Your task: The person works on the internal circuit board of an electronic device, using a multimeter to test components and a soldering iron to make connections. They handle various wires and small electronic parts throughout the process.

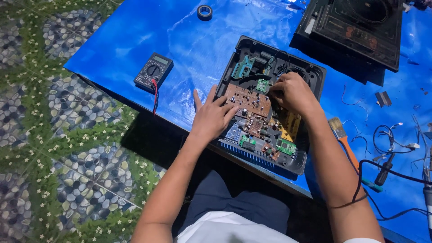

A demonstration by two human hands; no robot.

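Note:
An opened black appliance housing [315, 74] lies on a blue-covered table, holding a brown circuit board [248, 100] and several small green boards. My left hand [210, 116] rests flat on the housing's left edge with fingers spread, fingertips on the brown board. My right hand [292, 92] is curled over the board's middle near a small green module [262, 85], fingertips pinched together; what they hold is hidden.
A black multimeter [153, 72] with a red lead lies to the left. A roll of black tape [204, 12] sits at the back. A black cooktop cover [355, 31] is at the back right. An orange-handled brush [344, 138], loose wires [387, 135] and a black cable lie to the right.

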